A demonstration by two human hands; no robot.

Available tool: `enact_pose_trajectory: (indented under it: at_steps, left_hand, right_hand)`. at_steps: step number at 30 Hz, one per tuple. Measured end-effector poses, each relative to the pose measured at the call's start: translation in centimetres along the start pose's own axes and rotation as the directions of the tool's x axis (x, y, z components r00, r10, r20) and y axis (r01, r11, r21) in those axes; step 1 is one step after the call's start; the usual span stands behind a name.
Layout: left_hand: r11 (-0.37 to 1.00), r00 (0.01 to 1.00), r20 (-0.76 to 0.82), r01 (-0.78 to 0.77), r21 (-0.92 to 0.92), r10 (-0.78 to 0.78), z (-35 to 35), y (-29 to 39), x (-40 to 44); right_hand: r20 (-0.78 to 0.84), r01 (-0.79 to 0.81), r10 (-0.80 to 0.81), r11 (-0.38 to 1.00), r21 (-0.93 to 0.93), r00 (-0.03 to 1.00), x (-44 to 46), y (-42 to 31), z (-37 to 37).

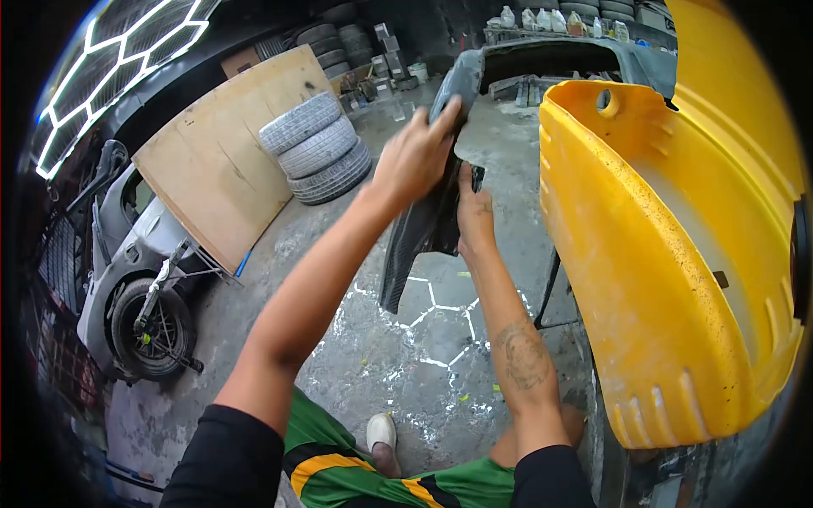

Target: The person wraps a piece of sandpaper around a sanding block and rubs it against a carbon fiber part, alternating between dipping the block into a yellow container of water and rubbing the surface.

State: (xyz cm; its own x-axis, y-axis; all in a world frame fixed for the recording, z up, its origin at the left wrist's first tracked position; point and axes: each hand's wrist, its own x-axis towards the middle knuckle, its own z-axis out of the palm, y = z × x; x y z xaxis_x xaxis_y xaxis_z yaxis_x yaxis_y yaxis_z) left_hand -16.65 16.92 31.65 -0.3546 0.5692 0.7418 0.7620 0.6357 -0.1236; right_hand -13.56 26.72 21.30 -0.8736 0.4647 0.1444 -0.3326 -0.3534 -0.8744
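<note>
A large grey and black curved panel that looks like a car bumper point(461, 80) is held up in front of me, its dark textured end point(406, 254) hanging down toward the floor. My left hand point(415, 157) is closed over its near edge, fingers bent onto the grey surface, slightly blurred. Lower down, my right hand point(476, 212) grips the inner black edge, thumb pointing up. Its other fingers are mostly hidden behind the part. Close to my right stands a big yellow plastic shell point(644, 229), apart from both hands, with worn, speckled edges.
Three stacked tires point(318, 148) stand left of centre before a leaning wooden board point(220, 157). At far left is a grey vehicle body with a wheel point(152, 330). Jugs point(542, 19) line a shelf at the back. Hexagonal light reflects off the concrete floor point(339, 356).
</note>
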Motion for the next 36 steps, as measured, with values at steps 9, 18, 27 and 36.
enact_pose_trajectory:
  at_steps: [9, 18, 27, 36]
  left_hand:
    - [0.992, 0.989, 0.107, 0.112, -0.059, -0.106, -2.6, 3.5, -12.9]
    - [0.983, 0.989, 0.066, 0.137, -0.123, -0.130, -3.0, 3.6, -15.4]
    - [0.969, 0.975, 0.051, 0.220, -0.112, -0.216, -3.4, 4.6, -15.7]
    - [0.964, 0.971, 0.021, 0.239, -0.119, -0.238, -3.5, 4.5, -15.1]
  right_hand:
    - [-0.013, -0.023, 0.023, 0.999, -0.040, 1.000, 3.8, 3.1, -0.7]
    - [-0.109, 0.020, -0.025, 0.999, -0.044, 0.994, 2.4, 2.0, 0.0]
    - [0.058, -0.076, 0.079, 0.995, -0.059, 0.995, 2.8, 1.0, -1.1]
    - [0.021, -0.060, 0.059, 0.998, 0.007, 0.998, 1.3, -0.5, -0.5]
